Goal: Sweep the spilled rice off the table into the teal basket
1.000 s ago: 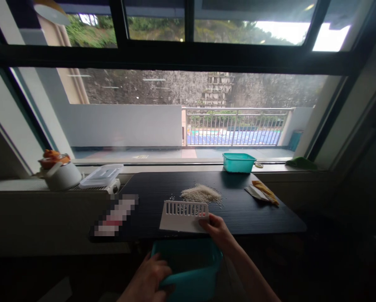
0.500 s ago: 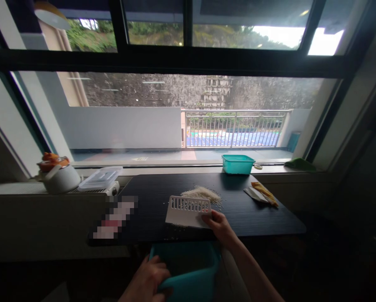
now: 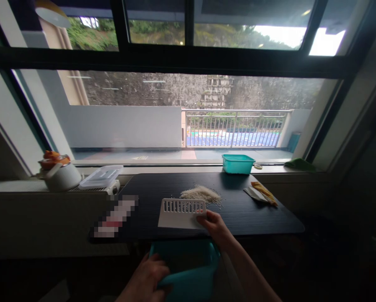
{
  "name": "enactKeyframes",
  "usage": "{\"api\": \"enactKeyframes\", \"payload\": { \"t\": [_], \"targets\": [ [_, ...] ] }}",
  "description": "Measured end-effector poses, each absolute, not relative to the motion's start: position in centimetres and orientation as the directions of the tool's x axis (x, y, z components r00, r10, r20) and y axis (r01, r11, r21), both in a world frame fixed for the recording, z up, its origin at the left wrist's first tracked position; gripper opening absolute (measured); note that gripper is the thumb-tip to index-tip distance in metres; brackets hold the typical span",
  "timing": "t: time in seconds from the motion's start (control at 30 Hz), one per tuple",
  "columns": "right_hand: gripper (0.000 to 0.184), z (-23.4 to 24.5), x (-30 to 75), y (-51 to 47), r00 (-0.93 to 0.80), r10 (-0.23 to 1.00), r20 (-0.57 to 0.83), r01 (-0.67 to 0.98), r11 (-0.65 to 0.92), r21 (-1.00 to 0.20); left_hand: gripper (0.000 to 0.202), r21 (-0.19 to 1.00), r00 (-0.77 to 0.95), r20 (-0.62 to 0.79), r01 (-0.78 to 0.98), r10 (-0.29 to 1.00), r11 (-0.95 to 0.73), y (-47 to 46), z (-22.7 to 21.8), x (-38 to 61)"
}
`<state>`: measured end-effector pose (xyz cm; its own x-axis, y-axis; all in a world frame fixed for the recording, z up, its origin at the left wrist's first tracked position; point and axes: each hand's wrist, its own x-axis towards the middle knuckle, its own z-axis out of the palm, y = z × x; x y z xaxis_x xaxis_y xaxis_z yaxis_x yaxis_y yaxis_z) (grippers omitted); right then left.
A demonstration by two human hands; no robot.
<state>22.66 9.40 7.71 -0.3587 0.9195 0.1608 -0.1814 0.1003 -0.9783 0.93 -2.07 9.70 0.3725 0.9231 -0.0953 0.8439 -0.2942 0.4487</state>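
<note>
My right hand [image 3: 213, 222] pinches the right end of a white slotted plastic plate [image 3: 178, 219], which is tilted up on the dark table [image 3: 263, 218]. Just behind the plate lies a heap of white rice-like grains [image 3: 200, 193], with loose grains scattered around it. Below the table's front edge, my left hand [image 3: 153, 274] is closed over the left rim of a teal plastic bin [image 3: 190, 279]. The bin's inside is too dark to make out.
Another teal basin [image 3: 238, 164] stands at the table's back edge by the window. A yellow-and-white packet [image 3: 261, 194] lies to the right. On the left sit a clear lid [image 3: 101, 177] and a pale pot [image 3: 62, 177] on a radiator [image 3: 49, 218].
My right hand has slid the white slotted plate a little to the left along the table in front of the grains. My left hand and the bin stay nearly the same.
</note>
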Motion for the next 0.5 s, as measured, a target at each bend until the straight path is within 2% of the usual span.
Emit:
{"api": "enactKeyframes", "payload": {
  "t": [0.23, 0.33, 0.43, 0.5],
  "targets": [
    [0.035, 7.1, 21.9, 8.7, -0.417, 0.899, 0.131, -0.162, 0.069, -0.984, 0.007, 0.478, 0.36, -0.159, 0.843, 0.919, -0.248, -2.0, 9.9, 0.9],
    [0.039, 6.5, 23.0, 9.0, -0.374, 0.914, 0.159, -0.17, 0.101, -0.98, 0.007, 0.474, 0.353, -0.162, 0.847, 0.921, -0.242, -2.2, 9.8, 1.2],
    [0.042, 6.3, 25.1, 11.3, -0.179, 0.964, 0.197, -0.202, 0.16, -0.966, 0.006, 0.463, 0.357, -0.161, 0.851, 0.92, -0.249, -2.4, 9.8, 1.7],
    [0.045, 6.5, 26.7, 13.6, 0.063, 0.974, 0.218, -0.217, 0.226, -0.95, 0.006, 0.46, 0.374, -0.159, 0.847, 0.914, -0.267, -2.5, 9.9, 1.9]
  ]
}}
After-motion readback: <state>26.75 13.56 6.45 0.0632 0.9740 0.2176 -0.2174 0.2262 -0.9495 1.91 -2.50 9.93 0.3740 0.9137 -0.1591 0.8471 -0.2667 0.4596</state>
